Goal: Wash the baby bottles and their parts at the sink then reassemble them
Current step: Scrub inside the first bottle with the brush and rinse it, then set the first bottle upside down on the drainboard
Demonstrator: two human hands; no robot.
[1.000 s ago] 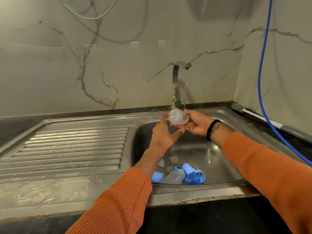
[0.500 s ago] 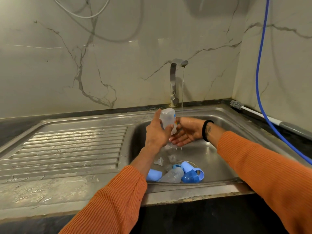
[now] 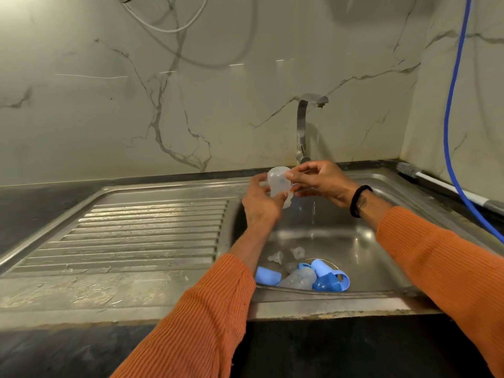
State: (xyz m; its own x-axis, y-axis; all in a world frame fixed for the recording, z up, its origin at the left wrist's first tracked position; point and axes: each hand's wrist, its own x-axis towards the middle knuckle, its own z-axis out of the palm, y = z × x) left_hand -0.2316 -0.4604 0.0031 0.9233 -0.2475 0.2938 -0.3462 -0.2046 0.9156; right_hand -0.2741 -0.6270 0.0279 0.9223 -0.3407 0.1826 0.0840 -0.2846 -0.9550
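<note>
Two hands, the left hand (image 3: 260,203) and the right hand (image 3: 323,184), are over one sink (image 3: 381,241) with one tap (image 3: 306,126). One clear bottle (image 3: 278,186) is held; a second bottle (image 3: 298,279) lies in the basin beside two pale blue caps (image 3: 267,276), one dark blue collar (image 3: 327,284) and at least two clear teats (image 3: 297,252). One brush (image 3: 425,180) and one blue hose (image 3: 450,132) are at the right.

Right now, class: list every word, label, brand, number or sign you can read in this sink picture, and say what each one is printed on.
None can be read.
Clear bottle, held in both hands: a small orange mark near its lower edge, too blurred to read.
Blue parts in the sink: no print visible.
</note>
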